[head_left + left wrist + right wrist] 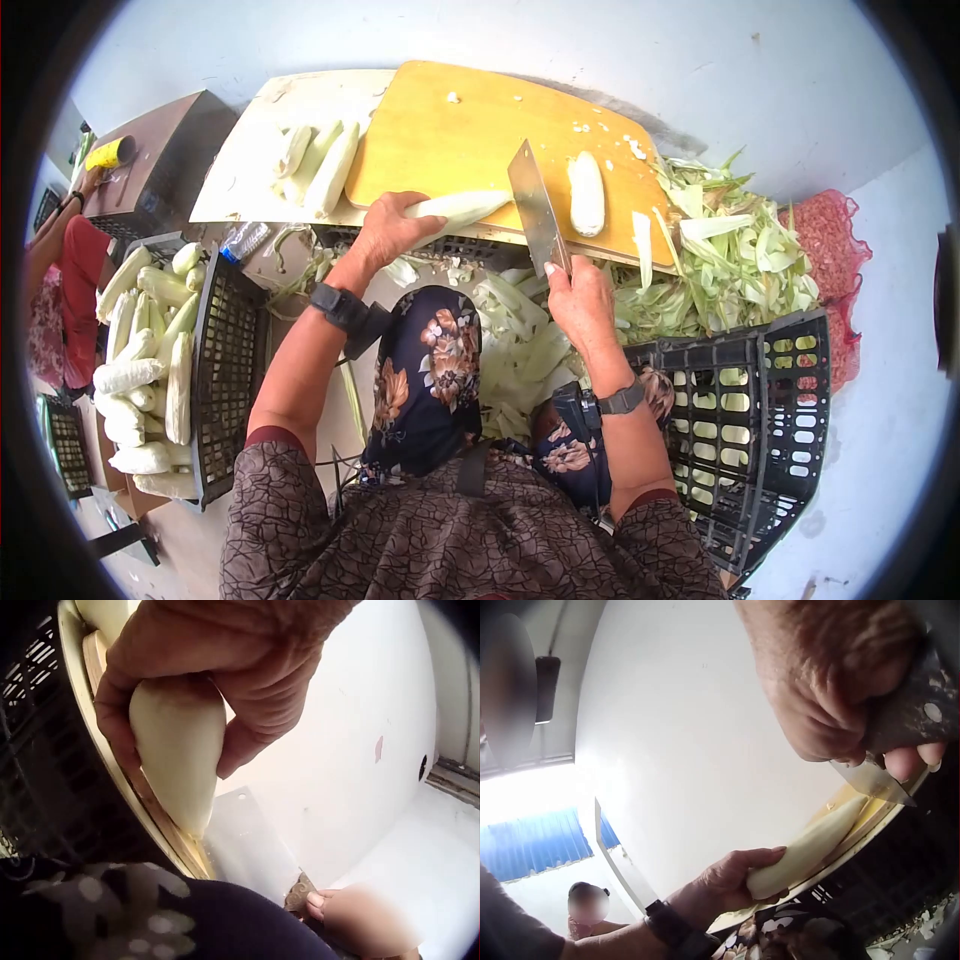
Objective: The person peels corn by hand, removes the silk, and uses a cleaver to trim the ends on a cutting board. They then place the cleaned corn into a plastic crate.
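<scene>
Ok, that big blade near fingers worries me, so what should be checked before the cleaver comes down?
1. Left hand grips the cob: ok.
2. Cob's tip lies on the cutting board: ok.
3. Right hand wraps the cleaver handle: ok.
4. Left fingers sit at the cob's far end, away from the blade: ok.
5. Peeled cob beside the blade is out of its path: cannot tell.
</scene>
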Motion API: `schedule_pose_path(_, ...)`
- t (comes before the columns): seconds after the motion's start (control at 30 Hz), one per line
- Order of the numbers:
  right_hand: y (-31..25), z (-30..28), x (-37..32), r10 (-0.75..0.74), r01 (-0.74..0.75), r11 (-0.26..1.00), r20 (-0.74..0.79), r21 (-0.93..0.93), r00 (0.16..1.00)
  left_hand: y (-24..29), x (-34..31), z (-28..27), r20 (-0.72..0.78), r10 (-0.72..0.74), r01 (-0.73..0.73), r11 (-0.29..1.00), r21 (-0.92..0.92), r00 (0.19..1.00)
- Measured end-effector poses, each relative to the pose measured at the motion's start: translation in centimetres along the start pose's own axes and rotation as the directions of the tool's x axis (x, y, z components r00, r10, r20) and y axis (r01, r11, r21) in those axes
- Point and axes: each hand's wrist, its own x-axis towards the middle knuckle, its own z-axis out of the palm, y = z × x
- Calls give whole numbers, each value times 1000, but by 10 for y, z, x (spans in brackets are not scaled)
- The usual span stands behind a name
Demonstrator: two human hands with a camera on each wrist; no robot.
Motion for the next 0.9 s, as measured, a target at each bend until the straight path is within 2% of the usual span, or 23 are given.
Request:
schedule_pose_path(0.13, 3, 1, 0, -10, 11, 999, -28, 42, 1000, 7, -4, 1, -34, 37, -31, 984, 175, 999)
schedule_pose_path(0.27, -13, -16, 1, -17, 26, 997, -104, 77, 994, 11, -6, 2, -33, 31, -23, 975, 219, 999)
schedule_pose_path(0.33, -17, -15, 2, 7, 3, 996, -112, 95, 994, 9, -7, 4, -61, 92, -75, 968, 239, 994)
schedule_pose_path(0.4, -13, -7, 3, 39, -32, 994, 66, -102, 997, 12, -10, 5, -64, 114, -94, 962, 257, 991)
schedule_pose_path(0.47, -8, -8, 7, 33, -27, 996, 77, -80, 997, 14, -10, 6, -64, 145, -122, 953, 278, 987)
schedule_pose_path(0.53, -7, -14, 9, 23, -17, 999, 118, -52, 993, 11, -13, 8, -89, 193, -146, 913, 381, 977)
schedule_pose_path(0.67, -5, -14, 7, 4, 4, 995, 72, -100, 997, 12, -18, 7, -70, 207, -160, 896, 415, 976)
schedule_pose_path(0.77, -12, -19, 6, 7, 2, 993, 74, -119, 997, 9, -23, 6, -118, 282, -213, 890, 403, 952)
schedule_pose_path(0.83, -16, -22, 3, -52, 61, 987, 68, -150, 996, 11, -28, 3, -165, 258, -171, 895, 411, 952)
schedule_pose_path(0.9, -13, -18, 4, -31, 41, 988, 65, -151, 997, 6, -30, -1, -173, 259, -168, 893, 417, 950)
